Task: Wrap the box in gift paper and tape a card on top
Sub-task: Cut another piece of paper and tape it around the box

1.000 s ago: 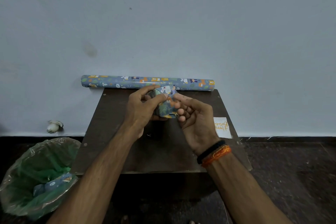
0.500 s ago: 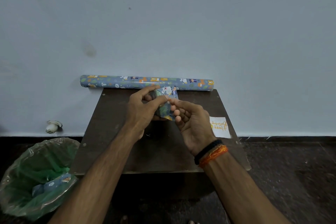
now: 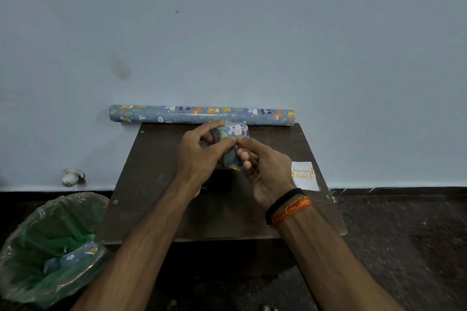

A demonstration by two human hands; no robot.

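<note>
A small box (image 3: 233, 145) wrapped in blue cartoon-print paper is held above the middle of the dark brown table (image 3: 156, 204). My left hand (image 3: 199, 156) grips it from the left, thumb and fingers curled round its upper end. My right hand (image 3: 265, 169) pinches the paper at the box's near face with thumb and forefinger, the other fingers curled under. Most of the box is hidden by both hands. A white card (image 3: 303, 175) with yellow writing lies flat at the table's right edge.
A roll of the same blue gift paper (image 3: 202, 115) lies along the table's back edge against the pale wall. A bin with a green liner (image 3: 50, 242) holding paper scraps stands on the floor at the left. A small white object (image 3: 72, 176) lies by the wall.
My right thumb and forefinger have moved up from the box's right side to meet my left thumb on its near face. The box is tilted slightly more upright.
</note>
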